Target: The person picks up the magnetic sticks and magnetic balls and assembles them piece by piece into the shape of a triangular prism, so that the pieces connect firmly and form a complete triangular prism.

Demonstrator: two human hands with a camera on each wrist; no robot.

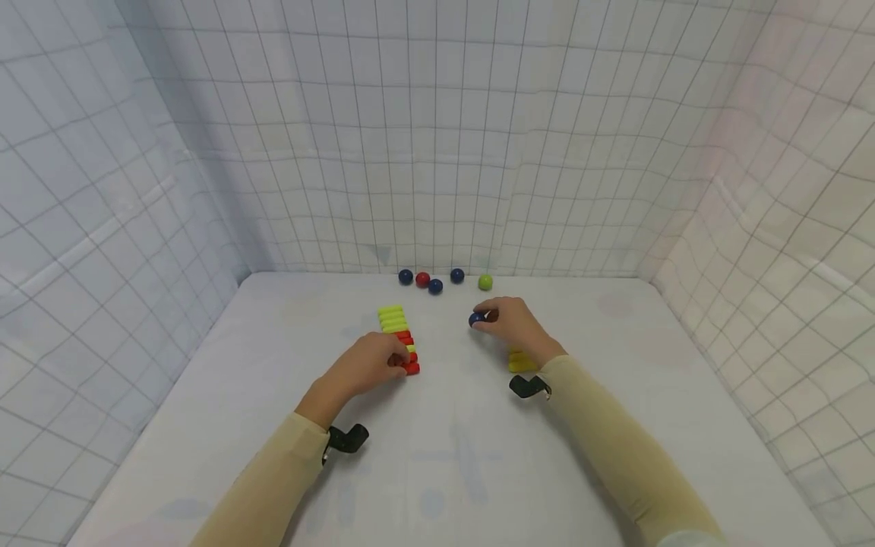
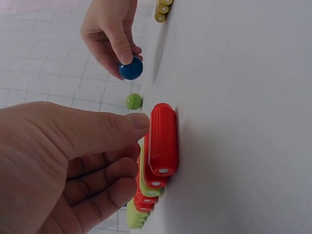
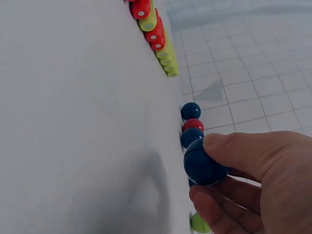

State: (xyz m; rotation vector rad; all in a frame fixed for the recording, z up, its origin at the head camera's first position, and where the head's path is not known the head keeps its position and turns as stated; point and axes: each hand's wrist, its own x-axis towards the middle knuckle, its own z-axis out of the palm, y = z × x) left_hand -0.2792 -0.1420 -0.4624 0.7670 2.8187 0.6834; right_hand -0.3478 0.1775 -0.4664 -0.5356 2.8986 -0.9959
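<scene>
My right hand (image 1: pixel 516 325) pinches a dark blue ball (image 1: pixel 476 320) between thumb and fingers. In the right wrist view, this ball (image 3: pixel 204 163) shows a seam line and is held above the white table. My left hand (image 1: pixel 369 365) is over the near end of a row of short rod-shaped pieces. Its thumb tip is right at the top of the nearest red piece (image 2: pixel 164 139), with the other fingers loosely bent behind. That piece is ribbed, with a pale dot on its end. Behind it the row continues in red and yellow-green pieces (image 1: pixel 392 315).
Along the back edge sit several balls: a red ball (image 1: pixel 423 279), dark blue balls (image 1: pixel 457 276) and a green ball (image 1: pixel 485 282). Darker yellow pieces (image 1: pixel 522 365) lie beneath my right wrist, partly hidden. Grid-patterned sheets (image 1: pixel 437 152) enclose the table (image 1: pixel 437 456) at the back and sides.
</scene>
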